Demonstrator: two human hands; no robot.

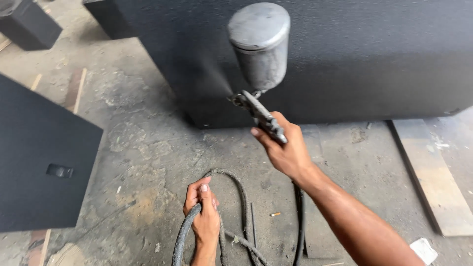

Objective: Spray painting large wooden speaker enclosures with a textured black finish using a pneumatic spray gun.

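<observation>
My right hand (286, 150) grips a grey metal spray gun (258, 106) with a round metal cup (259, 44) on top. Its nozzle points left and a faint mist leaves it toward the big black box (354, 59) standing on the floor just ahead. My left hand (203, 209) is closed around a dirty grey air hose (183, 234) lower down. The hose loops across the concrete floor below the gun, and part of it runs out of view at the bottom edge.
Another black panel or box (42, 157) with a small recessed fitting fills the left side. A smaller black box (29, 22) sits far left at the back. A pale board (433, 172) lies on the floor at right, beside a scrap of paper (423, 250).
</observation>
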